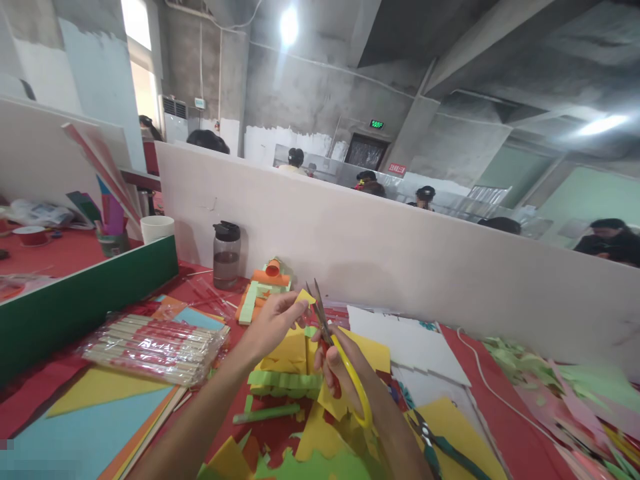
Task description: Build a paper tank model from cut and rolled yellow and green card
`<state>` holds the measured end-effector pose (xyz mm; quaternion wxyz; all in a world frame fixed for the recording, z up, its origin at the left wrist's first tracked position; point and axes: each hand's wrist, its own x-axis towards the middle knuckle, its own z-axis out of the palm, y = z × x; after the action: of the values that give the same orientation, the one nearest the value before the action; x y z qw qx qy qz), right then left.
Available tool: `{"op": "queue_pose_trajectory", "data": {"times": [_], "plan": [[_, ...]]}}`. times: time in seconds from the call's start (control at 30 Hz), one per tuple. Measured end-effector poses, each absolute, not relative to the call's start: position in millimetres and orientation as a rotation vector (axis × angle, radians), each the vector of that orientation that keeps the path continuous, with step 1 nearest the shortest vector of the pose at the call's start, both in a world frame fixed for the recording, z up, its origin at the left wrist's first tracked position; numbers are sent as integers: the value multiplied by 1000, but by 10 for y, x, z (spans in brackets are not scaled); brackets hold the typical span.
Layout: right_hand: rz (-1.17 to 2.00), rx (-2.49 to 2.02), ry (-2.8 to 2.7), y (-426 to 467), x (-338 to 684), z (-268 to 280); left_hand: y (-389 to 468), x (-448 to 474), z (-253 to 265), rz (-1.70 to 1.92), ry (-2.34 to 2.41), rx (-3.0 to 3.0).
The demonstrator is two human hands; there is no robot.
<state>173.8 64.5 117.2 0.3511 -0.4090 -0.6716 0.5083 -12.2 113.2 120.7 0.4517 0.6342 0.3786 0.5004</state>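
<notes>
Between the fingertips of my left hand [281, 319] is a small piece of yellow paper [306, 297]. My right hand [345, 363] is wrapped round a pair of scissors with yellow handles [357, 387]. The blades [319, 303] point up and stand slightly apart, right beside the yellow piece; whether they touch it I cannot tell. Under my hands lie yellow paper sheets [285, 350], a wavy green paper strip [285, 383] and a green stick-like piece [267, 413]. Just beyond my left hand stands an orange and green paper model [265, 287].
A plastic-wrapped bundle of wooden sticks [155, 347] lies left, above coloured sheets [100, 427]. A water bottle [227, 257] stands by the white partition [400, 260]. Pliers [440, 443] lie right, near white boards [410, 340] and a white cable [493, 387]. People sit beyond the partition.
</notes>
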Motion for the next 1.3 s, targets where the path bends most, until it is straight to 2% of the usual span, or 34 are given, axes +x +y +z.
{"op": "queue_pose_trajectory", "data": {"times": [0.57,1.3], "plan": [[1292,-1112,-1619,642,1792,1108,1018,-30,1328,1253,944,1562],[1200,-1117,-1681,673,1682,1124,1078,-17,1217,1304,887,1575]]}}
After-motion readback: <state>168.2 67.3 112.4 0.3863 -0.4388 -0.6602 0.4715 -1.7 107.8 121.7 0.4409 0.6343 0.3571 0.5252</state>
